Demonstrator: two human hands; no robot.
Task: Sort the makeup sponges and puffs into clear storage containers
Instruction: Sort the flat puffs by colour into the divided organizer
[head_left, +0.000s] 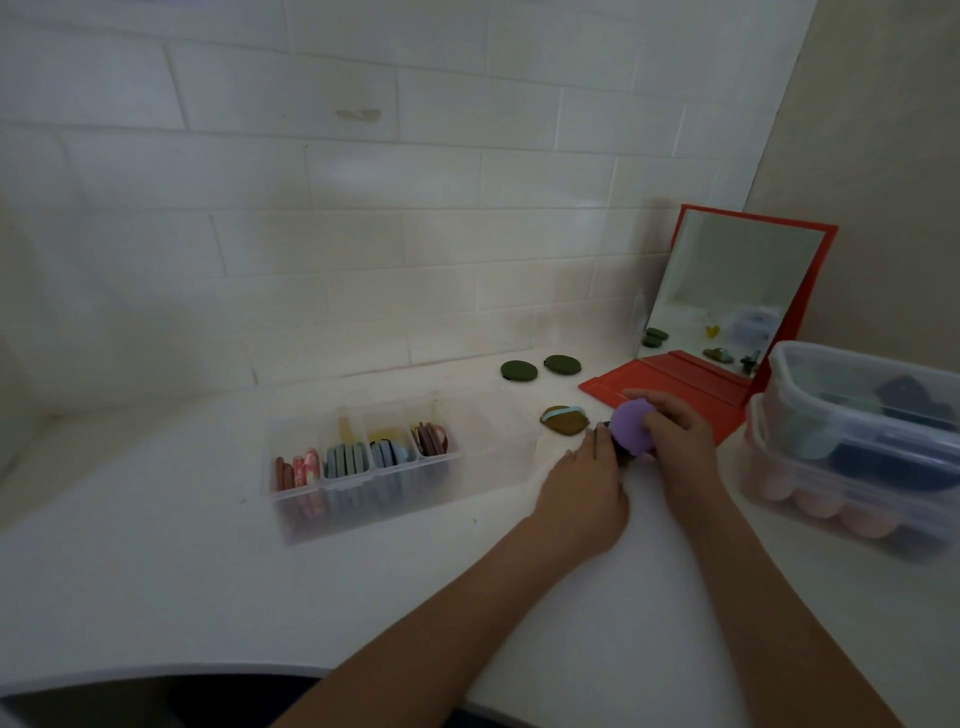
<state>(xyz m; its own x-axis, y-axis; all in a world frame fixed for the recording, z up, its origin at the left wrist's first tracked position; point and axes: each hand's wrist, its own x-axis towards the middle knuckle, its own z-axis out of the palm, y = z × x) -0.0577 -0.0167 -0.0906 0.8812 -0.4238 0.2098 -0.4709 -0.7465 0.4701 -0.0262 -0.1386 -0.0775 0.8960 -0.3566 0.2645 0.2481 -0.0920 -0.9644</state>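
Note:
A clear divided container (493, 447) on the white counter holds several flat puffs standing on edge in its left compartments; its right end holds nothing. My right hand (675, 441) grips a round purple puff (629, 425) just right of the container. My left hand (587, 488) meets it there, fingertips on a dark brown puff (618, 452) under the purple one. A brown puff with a pale blue strap (563, 420) lies behind the hands. Two dark green puffs (519, 370) (562, 364) lie near the wall.
A red-framed folding mirror (810, 312) stands at the back right. Two stacked clear tubs (779, 467) at the right edge hold pink sponges below and blue and dark ones above. A tiled wall (363, 234) backs the counter.

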